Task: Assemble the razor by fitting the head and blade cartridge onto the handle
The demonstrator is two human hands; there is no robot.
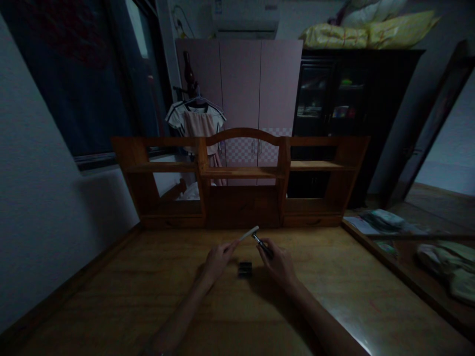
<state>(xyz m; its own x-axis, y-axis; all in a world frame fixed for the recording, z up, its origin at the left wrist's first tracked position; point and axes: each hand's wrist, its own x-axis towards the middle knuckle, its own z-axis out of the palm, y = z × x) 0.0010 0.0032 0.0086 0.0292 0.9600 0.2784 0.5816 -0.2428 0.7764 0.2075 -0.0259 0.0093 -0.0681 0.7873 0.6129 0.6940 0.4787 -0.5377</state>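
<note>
My left hand point(218, 258) is closed on one end of a thin pale stick point(249, 233), which points up and to the right. In my right hand point(277, 262) is a razor-like tool point(261, 242) with a dark handle and a shiny metal neck. Its head is close to the far end of the stick; whether they touch is too small to tell. A small dark ribbed block point(245, 269) lies on the wooden tabletop point(166, 296), between and a little below my hands.
A wooden shelf unit point(243, 172) stands along the desk's back edge. A raised wooden rim point(389, 277) borders the right side, with cloth items point(445, 269) beyond it. The wall point(48, 222) is close on the left.
</note>
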